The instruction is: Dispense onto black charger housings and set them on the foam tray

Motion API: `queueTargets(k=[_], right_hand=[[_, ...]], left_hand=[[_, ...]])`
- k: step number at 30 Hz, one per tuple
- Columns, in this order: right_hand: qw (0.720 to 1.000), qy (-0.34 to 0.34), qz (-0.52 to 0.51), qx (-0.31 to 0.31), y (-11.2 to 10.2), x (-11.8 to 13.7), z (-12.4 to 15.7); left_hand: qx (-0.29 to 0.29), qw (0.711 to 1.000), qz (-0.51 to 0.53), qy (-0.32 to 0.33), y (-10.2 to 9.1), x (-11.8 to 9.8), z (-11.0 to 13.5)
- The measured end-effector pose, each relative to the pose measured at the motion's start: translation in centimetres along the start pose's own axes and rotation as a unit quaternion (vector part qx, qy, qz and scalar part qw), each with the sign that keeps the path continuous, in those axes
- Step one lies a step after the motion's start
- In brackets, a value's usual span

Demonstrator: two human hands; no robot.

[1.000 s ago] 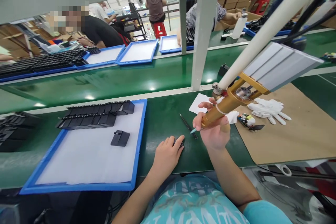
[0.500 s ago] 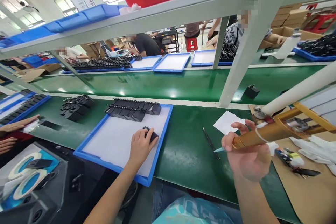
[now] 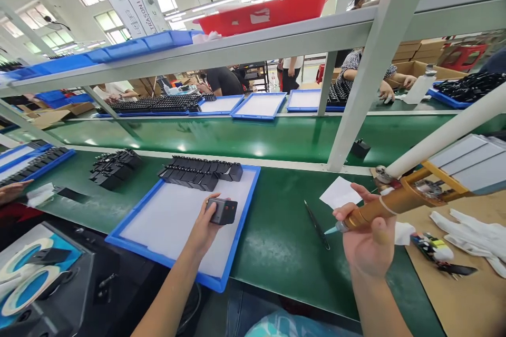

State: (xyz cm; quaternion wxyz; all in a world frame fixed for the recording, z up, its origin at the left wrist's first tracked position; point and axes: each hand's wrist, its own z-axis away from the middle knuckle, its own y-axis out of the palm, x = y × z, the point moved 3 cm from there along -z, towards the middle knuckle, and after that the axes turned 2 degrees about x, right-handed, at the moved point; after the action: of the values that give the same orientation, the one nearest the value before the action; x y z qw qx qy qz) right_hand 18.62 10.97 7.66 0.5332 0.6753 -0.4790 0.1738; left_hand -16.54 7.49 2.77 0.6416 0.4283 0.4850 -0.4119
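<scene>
My left hand [image 3: 205, 226] is closed round a black power adapter [image 3: 222, 211], its end face with small holes turned to the right. It is held above the blue-rimmed tray [image 3: 245, 205] with a white lining. Along the tray's far side stand rows of similar black adapters [image 3: 197, 171]. My right hand [image 3: 369, 237] grips a gold-coloured glue dispenser [image 3: 375, 211], whose pale blue nozzle points left and down over the green bench. Black tweezers [image 3: 316, 224] lie on the bench left of the nozzle, near a white paper [image 3: 340, 192].
A heap of black adapters [image 3: 114, 167] sits left of the tray. White gloves [image 3: 470, 231] and a small circuit board [image 3: 432, 247] lie on brown cardboard at right. Tape rolls [image 3: 35, 284] are at lower left. A white post [image 3: 363, 73] rises behind the bench. Co-workers sit beyond the conveyor.
My left hand has lifted the adapter from the tray and turned it so its end face shows. My right hand still holds the dispenser, shifted slightly. The camera view has tilted up.
</scene>
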Motion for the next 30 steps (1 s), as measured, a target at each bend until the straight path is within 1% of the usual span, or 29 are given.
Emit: queueTargets(k=[1,3,5,7,14,21,25,30], right_hand=[[1.000,0.000,0.004,-0.001,0.0,0.0,0.0],[1.000,-0.002,0.009,-0.004,-0.1,0.0,-0.1],[1.000,-0.005,0.010,-0.005,0.0,0.0,-0.1],[1.000,-0.004,0.010,-0.006,0.0,0.0,-0.2],[1.000,0.005,0.011,-0.017,-0.1,0.0,-0.1],[1.000,0.001,0.011,-0.021,0.0,0.0,-0.2],[1.000,-0.004,0.013,-0.020,0.0,-0.1,-0.2],[1.000,-0.004,0.014,-0.018,0.0,-0.1,-0.2]], left_hand=[[0.018,0.995,0.092,-0.024,0.7,-0.2,0.4],[0.050,0.975,0.209,-0.053,1.9,-0.8,1.3],[0.074,0.959,0.266,-0.068,2.9,-1.2,2.0],[0.098,0.949,0.290,-0.070,3.5,-1.5,2.4],[0.175,0.946,0.274,-0.013,4.2,-2.3,3.1],[0.210,0.949,0.235,0.031,4.3,-2.6,3.2],[0.214,0.953,0.212,0.040,4.2,-2.5,3.3],[0.182,0.966,0.180,0.022,4.1,-2.4,3.3]])
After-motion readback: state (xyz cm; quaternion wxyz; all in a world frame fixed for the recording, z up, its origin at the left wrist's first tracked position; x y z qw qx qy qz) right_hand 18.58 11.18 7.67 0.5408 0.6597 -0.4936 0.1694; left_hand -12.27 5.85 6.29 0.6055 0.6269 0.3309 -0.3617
